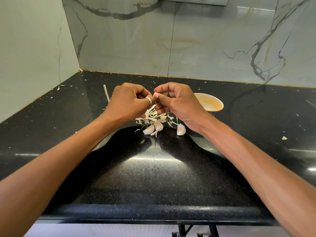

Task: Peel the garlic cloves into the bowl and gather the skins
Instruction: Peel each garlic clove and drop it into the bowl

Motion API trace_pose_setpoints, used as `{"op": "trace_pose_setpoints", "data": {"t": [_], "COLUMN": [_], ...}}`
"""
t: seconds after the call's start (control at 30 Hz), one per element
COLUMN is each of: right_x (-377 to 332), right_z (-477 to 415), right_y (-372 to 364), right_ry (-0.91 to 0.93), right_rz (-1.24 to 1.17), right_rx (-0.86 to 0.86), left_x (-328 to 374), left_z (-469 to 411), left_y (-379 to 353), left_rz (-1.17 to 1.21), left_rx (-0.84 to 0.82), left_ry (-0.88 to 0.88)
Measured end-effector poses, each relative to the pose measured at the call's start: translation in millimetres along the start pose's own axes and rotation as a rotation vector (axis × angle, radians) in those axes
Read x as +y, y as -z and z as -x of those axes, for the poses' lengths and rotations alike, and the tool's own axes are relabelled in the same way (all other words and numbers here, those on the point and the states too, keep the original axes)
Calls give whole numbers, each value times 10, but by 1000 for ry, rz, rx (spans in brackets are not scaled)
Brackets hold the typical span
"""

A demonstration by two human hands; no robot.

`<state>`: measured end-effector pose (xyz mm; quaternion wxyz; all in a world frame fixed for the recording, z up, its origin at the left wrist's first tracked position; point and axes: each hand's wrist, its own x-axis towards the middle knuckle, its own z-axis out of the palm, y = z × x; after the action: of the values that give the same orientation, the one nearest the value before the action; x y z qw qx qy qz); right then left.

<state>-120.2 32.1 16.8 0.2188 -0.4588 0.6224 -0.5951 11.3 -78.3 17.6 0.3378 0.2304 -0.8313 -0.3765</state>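
Note:
My left hand (pixel 130 101), with a ring on one finger, and my right hand (pixel 177 101) meet above the black counter (pixel 153 168). Between their fingertips they pinch one garlic clove (pixel 155 95), mostly hidden by the fingers. Right below the hands lies a pile of pale skins (pixel 153 117). Two unpeeled cloves (pixel 153 128) rest at the pile's near edge, and a third clove (pixel 181 129) lies apart to the right. A cream bowl (pixel 213 103) stands just right of my right hand; what it holds is hidden.
A long pale strip of skin (pixel 106 94) lies left of my left hand. Small skin flecks (pixel 284 138) are scattered over the counter. Marbled walls (pixel 188 40) close off the back and left. The counter's front edge (pixel 153 218) is near me.

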Motion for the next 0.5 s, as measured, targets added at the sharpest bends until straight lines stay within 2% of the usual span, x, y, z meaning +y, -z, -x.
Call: {"op": "trace_pose_setpoints", "data": {"t": [0.5], "right_x": [18], "right_z": [1], "right_y": [8], "right_ry": [32], "right_rz": [101], "right_rx": [-46], "left_x": [-4], "left_z": [10], "left_y": [6], "left_rz": [-90], "left_rx": [20], "left_ry": [-68]}}
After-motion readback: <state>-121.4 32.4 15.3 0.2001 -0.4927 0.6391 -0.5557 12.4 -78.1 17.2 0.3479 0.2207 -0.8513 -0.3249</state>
